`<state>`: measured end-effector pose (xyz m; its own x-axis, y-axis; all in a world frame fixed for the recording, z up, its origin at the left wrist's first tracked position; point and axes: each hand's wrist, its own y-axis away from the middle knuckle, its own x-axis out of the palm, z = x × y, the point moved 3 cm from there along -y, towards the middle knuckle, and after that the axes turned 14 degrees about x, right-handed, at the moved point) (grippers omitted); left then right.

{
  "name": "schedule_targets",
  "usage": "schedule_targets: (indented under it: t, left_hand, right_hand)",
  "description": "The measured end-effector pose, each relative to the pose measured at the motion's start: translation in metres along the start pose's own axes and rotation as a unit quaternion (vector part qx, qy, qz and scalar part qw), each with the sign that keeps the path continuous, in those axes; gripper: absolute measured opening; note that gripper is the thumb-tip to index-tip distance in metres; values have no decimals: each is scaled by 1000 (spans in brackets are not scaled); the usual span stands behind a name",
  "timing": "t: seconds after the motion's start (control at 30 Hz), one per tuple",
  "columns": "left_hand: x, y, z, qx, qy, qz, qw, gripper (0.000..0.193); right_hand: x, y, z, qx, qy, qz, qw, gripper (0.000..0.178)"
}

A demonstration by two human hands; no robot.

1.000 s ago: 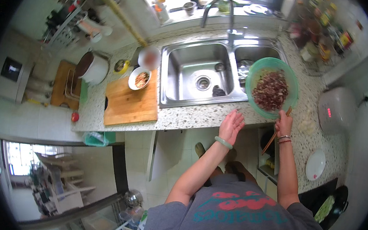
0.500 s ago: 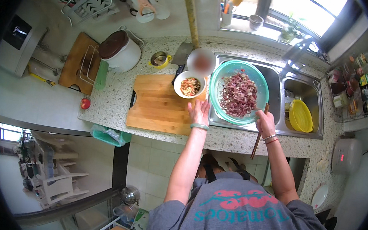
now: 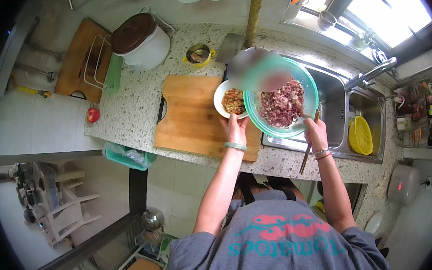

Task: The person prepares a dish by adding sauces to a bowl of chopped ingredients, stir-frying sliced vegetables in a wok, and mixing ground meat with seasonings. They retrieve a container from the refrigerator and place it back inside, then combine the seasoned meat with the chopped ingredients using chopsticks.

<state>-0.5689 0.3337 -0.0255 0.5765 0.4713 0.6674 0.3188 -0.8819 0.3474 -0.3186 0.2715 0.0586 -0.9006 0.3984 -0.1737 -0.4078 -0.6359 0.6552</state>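
My right hand [image 3: 318, 135] pinches a pair of brown chopsticks [image 3: 306, 160] and grips the near right rim of a large translucent green bowl [image 3: 308, 85]. Sliced purplish-red pieces [image 3: 283, 103], mixed with paler bits, fill much of it. This bowl sits at the sink's left edge and overlaps a small white bowl [image 3: 219, 95] of chopped reddish and pale bits [image 3: 234, 102]. My left hand [image 3: 234, 130] holds the white bowl's near rim, thumb on top; its other fingers are partly hidden. A blurred patch covers the green bowl's far left side and the area behind.
A wooden cutting board [image 3: 187, 113] lies left of the bowls. Behind it are a cleaver blade [image 3: 230, 48] and a small yellow-handled pot [image 3: 200, 55]. A white pot with a brown lid [image 3: 132, 33] stands farther left. The right sink basin holds a yellow colander [image 3: 360, 135].
My left hand has gone from open beside the white bowl to holding its rim. The green bowl has shifted left, overlapping the white bowl. The view has shifted too.
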Motion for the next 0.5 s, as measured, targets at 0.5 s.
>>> schedule_targets:
  t: [0.5]
  left_hand:
    - [-21, -20, -137, 172, -44, -19, 984, 53]
  right_hand:
    - [75, -12, -28, -48, 205, 127, 969, 24]
